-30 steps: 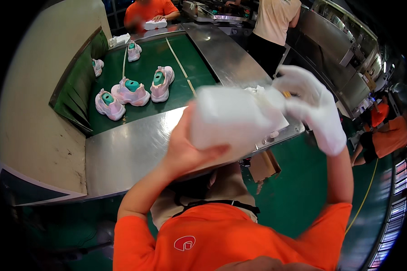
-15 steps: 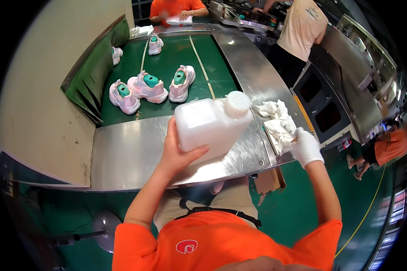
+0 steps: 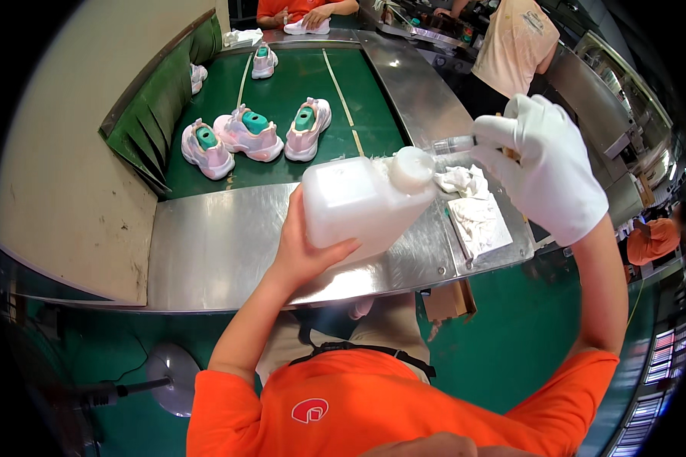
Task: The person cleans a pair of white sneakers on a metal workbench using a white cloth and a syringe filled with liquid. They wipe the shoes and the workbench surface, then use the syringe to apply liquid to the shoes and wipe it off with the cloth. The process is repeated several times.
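- White plastic bottle [image 3: 351, 209], tilted over the desk [image 3: 206, 251] near its front edge; the bare left hand [image 3: 301, 247] grasps its side, and smooth walls could slip.
- The gloved right hand [image 3: 549, 167] pinches a slim clear tool [image 3: 453, 144] beside the cap [image 3: 413, 169]; a loose pinch could drop it toward the right corner's cloth [image 3: 476, 225].
- Leakage might reach 3 shoes [image 3: 265, 146].

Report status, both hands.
Bare left hand grips translucent white plastic jug. White-gloved right hand holds clear tubular item. Round white cap on jug.
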Tool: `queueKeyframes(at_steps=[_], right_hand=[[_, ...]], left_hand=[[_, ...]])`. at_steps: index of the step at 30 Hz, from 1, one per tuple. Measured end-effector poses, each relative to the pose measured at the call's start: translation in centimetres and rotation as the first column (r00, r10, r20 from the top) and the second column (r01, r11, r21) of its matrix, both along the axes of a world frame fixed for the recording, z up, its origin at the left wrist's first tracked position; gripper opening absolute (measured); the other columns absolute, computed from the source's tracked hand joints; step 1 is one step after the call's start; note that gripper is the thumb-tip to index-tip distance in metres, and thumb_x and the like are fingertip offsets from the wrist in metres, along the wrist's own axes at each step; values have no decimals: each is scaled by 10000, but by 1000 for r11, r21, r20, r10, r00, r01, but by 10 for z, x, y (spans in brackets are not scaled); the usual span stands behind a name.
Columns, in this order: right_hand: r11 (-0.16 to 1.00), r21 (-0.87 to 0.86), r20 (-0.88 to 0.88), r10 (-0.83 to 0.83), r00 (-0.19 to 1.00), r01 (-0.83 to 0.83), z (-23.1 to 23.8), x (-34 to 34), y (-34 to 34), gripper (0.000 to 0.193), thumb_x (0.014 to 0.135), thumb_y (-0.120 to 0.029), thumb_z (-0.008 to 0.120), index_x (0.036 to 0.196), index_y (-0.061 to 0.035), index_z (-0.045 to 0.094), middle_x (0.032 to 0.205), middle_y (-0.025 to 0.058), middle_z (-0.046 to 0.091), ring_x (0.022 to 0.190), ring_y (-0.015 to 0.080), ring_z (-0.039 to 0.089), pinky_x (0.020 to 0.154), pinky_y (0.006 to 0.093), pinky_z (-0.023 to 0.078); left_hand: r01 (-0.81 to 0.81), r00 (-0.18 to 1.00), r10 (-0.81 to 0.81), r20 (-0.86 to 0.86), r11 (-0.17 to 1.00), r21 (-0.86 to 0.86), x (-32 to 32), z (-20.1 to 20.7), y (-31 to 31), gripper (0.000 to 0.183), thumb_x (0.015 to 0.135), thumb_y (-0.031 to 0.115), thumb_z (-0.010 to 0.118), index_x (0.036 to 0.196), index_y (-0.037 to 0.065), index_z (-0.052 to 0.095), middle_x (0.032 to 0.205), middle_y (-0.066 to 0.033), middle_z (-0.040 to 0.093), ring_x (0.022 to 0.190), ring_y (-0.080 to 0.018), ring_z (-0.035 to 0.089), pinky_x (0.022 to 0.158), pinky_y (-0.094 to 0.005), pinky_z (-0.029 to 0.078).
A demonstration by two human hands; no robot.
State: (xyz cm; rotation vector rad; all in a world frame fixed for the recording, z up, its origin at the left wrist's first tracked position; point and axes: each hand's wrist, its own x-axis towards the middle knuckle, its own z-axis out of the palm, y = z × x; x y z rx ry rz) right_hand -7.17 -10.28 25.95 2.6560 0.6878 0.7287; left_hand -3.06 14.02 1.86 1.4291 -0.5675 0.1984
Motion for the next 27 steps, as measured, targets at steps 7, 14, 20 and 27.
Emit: queueKeyframes(at_steps=[7,14,20,27], right_hand=[[990,-104,-32,95,995,-98,9,5,8,165,739,-174,743,890,-125,700,797,74,508,805,293,513,716,392,409],[959,-254,-85,109,990,-127,24,12,26,141,732,-171,734,859,-119,700,853,68,498,900,278,499,777,379,414],[860,-415,-38,310,950,-297,29,23,53,178,667,-176,757,788,-66,686,880,70,511,928,285,494,799,385,415],[676,-732,53,183,982,-86,32,13,73,133,664,-137,660,766,-80,596,795,74,516,803,258,532,710,360,437]], left_hand=[[2,999,-3,34,1000,18,1,2,-1,923,665,137,843,1403,11,302,1285,-149,494,1177,-252,533,973,-379,452],[3,999,-3,53,1000,-9,3,-2,-3,938,662,139,848,1408,8,295,1287,-156,498,1177,-258,536,976,-380,452],[-3,1000,3,18,1000,18,1,1,-3,946,660,152,849,1412,11,293,1284,-155,508,1176,-264,541,975,-381,451],[3,998,-7,68,999,52,1,2,-5,940,657,169,848,1407,8,305,1282,-157,511,1170,-260,543,974,-376,450]])
